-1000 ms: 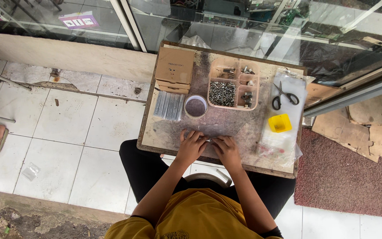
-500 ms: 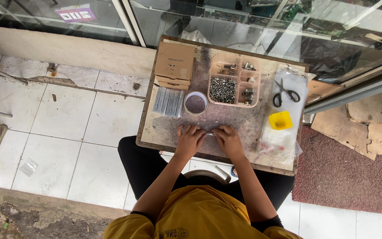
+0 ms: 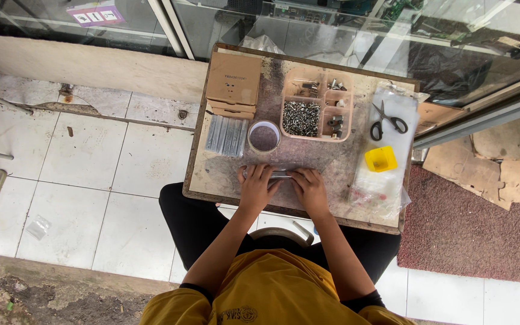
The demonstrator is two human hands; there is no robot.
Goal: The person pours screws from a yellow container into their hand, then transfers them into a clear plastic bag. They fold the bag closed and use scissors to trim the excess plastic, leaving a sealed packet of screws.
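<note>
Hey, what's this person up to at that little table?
A person seated at a worn board table holds a small clear packet between the left hand and right hand. Beyond the hands are a round cup, a tray of small metal parts, scissors and a yellow box.

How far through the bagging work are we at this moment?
Done, it seems: a row of filled clear packets lies by the round tub. In hand: left hand and right hand hold a small clear packet between them. Left: the divided tray still holds a pile of screws.
</note>
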